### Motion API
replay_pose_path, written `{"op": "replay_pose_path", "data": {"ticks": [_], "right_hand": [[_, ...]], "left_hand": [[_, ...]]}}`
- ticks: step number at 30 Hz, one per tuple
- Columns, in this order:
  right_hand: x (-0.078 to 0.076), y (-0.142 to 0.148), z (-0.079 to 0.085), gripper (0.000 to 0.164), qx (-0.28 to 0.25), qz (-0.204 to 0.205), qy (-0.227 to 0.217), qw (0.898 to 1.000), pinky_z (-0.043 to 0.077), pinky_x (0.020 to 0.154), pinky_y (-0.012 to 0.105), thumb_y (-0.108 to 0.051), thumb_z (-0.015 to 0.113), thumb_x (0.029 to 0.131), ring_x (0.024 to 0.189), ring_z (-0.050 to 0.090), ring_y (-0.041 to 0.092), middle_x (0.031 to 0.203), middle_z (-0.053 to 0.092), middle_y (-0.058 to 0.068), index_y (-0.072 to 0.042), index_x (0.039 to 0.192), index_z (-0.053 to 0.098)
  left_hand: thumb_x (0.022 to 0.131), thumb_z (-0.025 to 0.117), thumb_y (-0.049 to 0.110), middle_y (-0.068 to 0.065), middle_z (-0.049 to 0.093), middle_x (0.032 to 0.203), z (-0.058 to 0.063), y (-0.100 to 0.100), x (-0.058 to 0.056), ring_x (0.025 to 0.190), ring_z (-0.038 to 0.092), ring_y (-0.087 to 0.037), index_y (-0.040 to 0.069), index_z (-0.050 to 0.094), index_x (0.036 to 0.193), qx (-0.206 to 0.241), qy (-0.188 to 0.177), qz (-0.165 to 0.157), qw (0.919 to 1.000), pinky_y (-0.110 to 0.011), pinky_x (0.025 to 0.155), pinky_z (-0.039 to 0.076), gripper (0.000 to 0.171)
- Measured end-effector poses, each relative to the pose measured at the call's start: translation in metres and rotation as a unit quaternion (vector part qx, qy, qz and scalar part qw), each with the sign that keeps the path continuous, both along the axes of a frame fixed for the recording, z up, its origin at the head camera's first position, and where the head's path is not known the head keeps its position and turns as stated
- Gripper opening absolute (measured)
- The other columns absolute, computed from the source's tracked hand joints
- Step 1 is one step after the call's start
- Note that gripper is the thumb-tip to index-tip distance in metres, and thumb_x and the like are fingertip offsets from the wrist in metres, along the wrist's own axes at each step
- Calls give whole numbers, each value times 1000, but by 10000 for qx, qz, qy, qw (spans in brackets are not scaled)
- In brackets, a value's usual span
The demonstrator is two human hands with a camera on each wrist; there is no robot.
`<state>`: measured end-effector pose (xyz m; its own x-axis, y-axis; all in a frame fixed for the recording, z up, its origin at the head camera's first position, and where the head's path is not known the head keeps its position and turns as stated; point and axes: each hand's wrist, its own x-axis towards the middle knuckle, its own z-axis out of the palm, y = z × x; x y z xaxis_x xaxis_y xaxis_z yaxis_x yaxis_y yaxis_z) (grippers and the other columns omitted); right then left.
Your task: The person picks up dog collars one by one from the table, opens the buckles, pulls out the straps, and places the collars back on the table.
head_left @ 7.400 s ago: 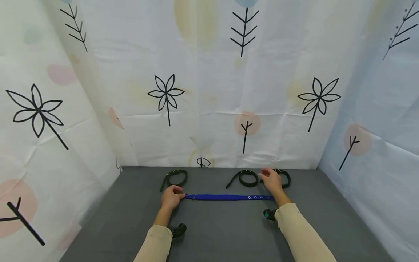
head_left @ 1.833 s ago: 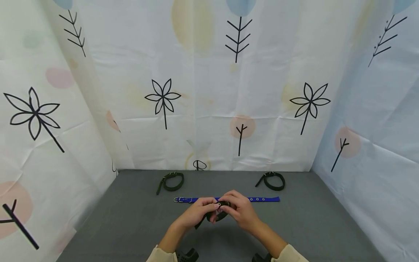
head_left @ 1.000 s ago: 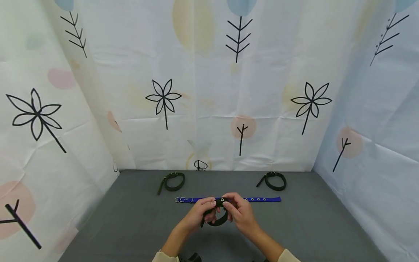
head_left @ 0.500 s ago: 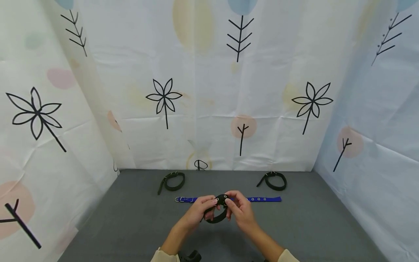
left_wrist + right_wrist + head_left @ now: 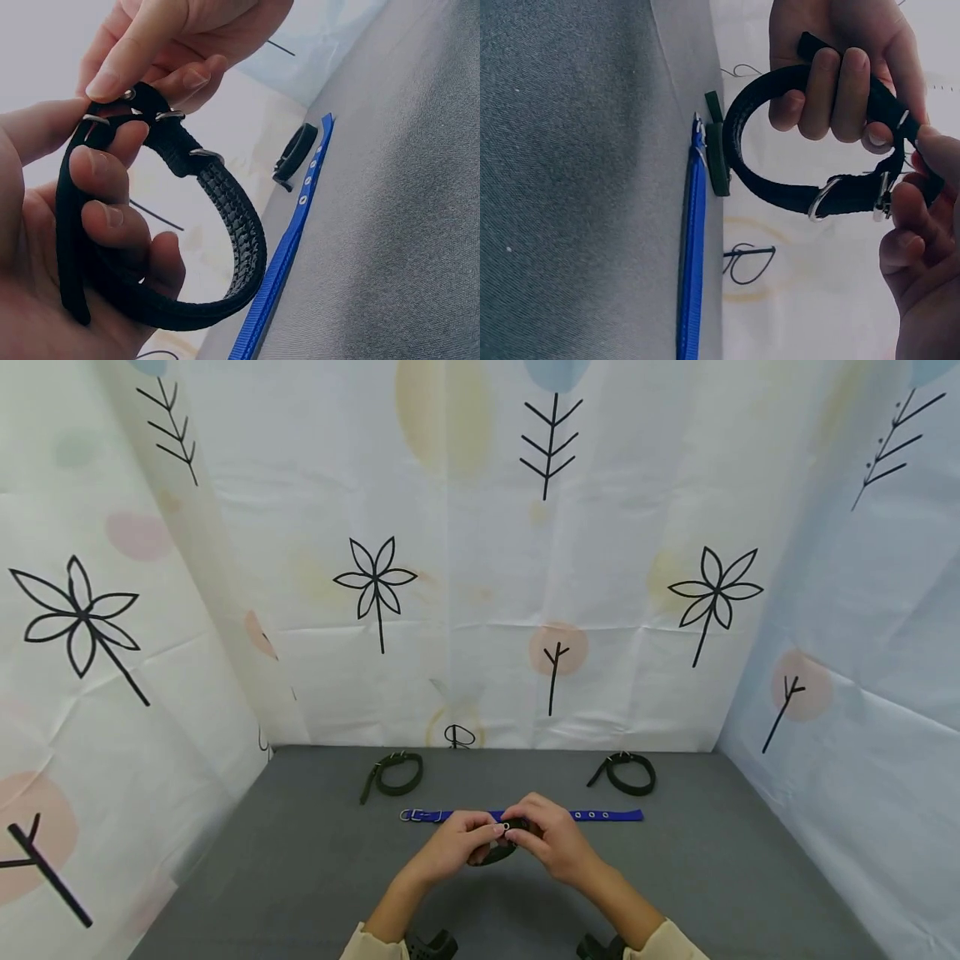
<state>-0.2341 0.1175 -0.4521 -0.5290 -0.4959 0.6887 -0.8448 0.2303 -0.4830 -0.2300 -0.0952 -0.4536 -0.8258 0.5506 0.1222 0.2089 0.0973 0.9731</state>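
Observation:
Both hands hold a black dog collar [image 5: 497, 857] above the table, in front of a blue dog collar [image 5: 609, 816] lying stretched out. My left hand [image 5: 448, 850] curls its fingers round the band and strap end, plainest in the left wrist view. With thumb and fingers my right hand [image 5: 557, 842] pinches the strap near an eyelet, close to the left thumb. The black collar [image 5: 769, 191] forms a loop; its metal buckle and D-ring show in the right wrist view. In the head view the hands hide much of it.
On the grey table [image 5: 300, 868] a coiled dark green collar [image 5: 399, 791] lies at the back left, and a coiled dark collar [image 5: 632, 791] at the back right. A patterned white cloth [image 5: 480, 677] rises behind the table and at both sides.
Earlier my hands were at the blue collar's ends; the middle coiled black collar has since been lifted from the back and brought forward. Over the last half second my right hand has turned inward over the strap.

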Motion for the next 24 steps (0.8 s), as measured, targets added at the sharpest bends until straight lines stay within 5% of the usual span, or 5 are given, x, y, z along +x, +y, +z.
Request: {"op": "replay_pose_path", "data": {"ticks": [4, 11, 19, 24], "right_hand": [[2, -2, -2, 19, -218, 126, -192, 9995, 43, 51, 20, 2, 65, 90, 60, 45, 2, 91, 56, 4, -8, 105, 64], [23, -9, 22, 14, -929, 338, -1087, 9892, 46, 46, 30, 16, 53, 92, 52, 50, 21, 87, 51, 15, 8, 103, 57], [11, -6, -3, 14, -1663, 449, -1923, 9661, 46, 45, 32, 9, 47, 98, 52, 52, 28, 71, 54, 23, 7, 111, 52], [11, -7, -8, 14, -1965, 555, -2049, 9572, 45, 44, 35, 9, 46, 98, 54, 53, 25, 79, 51, 28, 10, 112, 49]], "left_hand": [[102, 51, 22, 1, 42, 58, 0, -1, 0, 50, 35, -9, -10, 62, 91, 48, 2, 27, 10000, -23, 52, 32, 36], [102, 46, 14, -4, 42, 58, 6, -2, 2, 51, 39, -11, -13, 62, 92, 333, -50, -5, 9994, -23, 55, 35, 33], [100, 50, 19, -1, 45, 60, -2, -2, -1, 52, 41, -10, -14, 61, 92, 549, -149, 155, 9983, -24, 57, 38, 35], [101, 49, 17, 1, 43, 58, -1, -1, -1, 51, 40, -9, -14, 61, 92, 528, -192, 248, 9981, -23, 55, 36, 35]]}}
